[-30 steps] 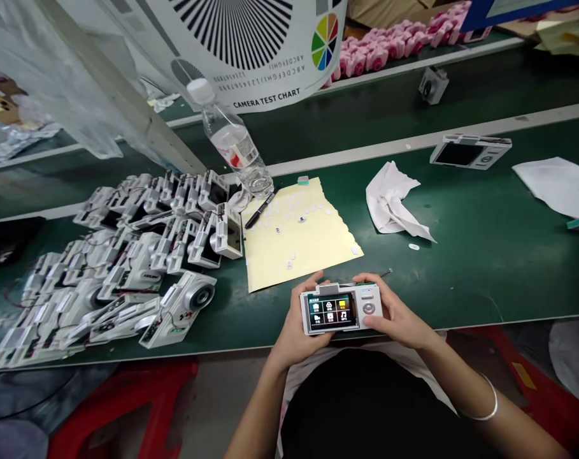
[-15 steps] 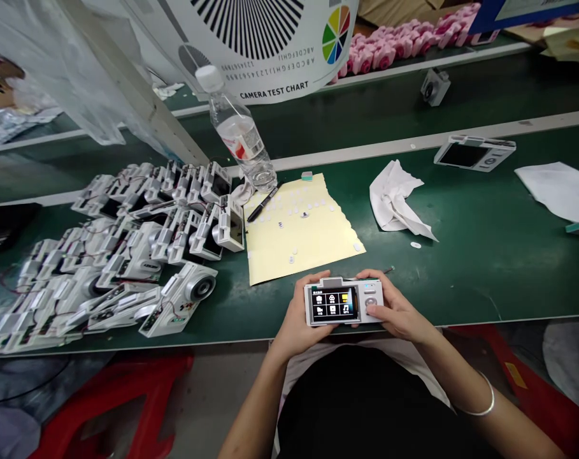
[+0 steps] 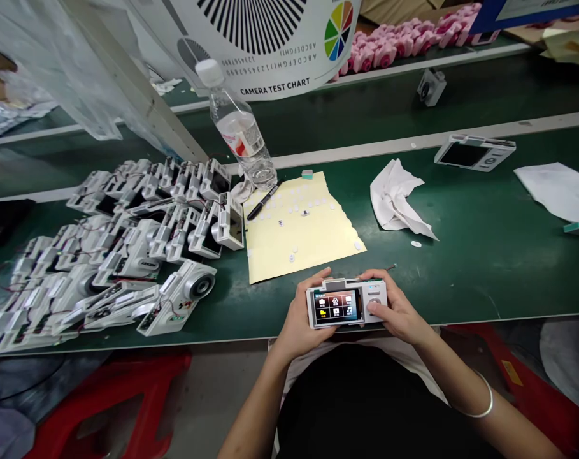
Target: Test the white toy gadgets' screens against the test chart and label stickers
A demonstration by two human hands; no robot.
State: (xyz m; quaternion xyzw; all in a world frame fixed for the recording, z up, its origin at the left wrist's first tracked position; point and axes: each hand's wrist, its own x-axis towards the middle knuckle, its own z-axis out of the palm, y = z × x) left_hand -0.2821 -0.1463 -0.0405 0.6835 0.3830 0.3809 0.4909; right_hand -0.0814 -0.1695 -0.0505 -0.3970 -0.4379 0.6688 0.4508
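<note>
Both my hands hold a white compact camera (image 3: 346, 304) just above the front edge of the green bench. Its lit screen faces me and shows a menu of icons. My left hand (image 3: 301, 315) grips its left end, and my right hand (image 3: 398, 307) grips its right end, with the thumb on the round dial. Beyond the hands lies a pale yellow backing sheet (image 3: 296, 233) dotted with small white round stickers. A black pen (image 3: 263, 200) rests on the sheet's far corner. To my left, a heap of partly assembled white camera bodies (image 3: 127, 255) with loose wires lies close to the sheet.
A water bottle (image 3: 241, 131) stands behind the sheet, near a crumpled tissue (image 3: 394, 197) and another white camera (image 3: 474, 153). White paper (image 3: 561, 191) lies at right. Beyond a raised rail are a camera test chart (image 3: 270, 44) and pink parts (image 3: 404, 41). Red stools stand below the bench.
The held camera has shifted slightly right and now sits more level. The bench scene has moved a little in view. Both hands still grip the camera.
</note>
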